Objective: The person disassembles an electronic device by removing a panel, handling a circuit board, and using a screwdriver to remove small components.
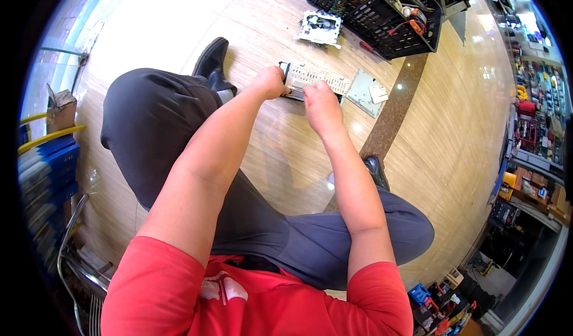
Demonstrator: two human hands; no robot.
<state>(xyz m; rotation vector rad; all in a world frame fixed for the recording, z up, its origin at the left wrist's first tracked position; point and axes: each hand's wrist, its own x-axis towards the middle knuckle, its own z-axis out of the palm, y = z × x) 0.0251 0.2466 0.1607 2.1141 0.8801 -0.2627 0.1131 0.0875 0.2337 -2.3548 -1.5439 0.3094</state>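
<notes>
In front of my feet a flat oblong unit (316,77) lies low at the floor, with a cream slotted face and dark edges. My left hand (270,83) is closed around its left end, the thumb near the front edge. My right hand (324,105) is closed at the near edge of the unit, right of the middle. What its fingers pinch, if anything, is hidden behind the hand. To the right of the unit lies a grey metal plate (362,91), with a small white piece (378,93) on it.
A white metal frame with mechanism parts (320,28) sits beyond the unit. Farther right stands a black plastic crate (373,19) full of tools, with a red-handled screwdriver (367,47) beside it. Blue stacked boxes (51,175) are at left; crowded shelves (531,91) at right.
</notes>
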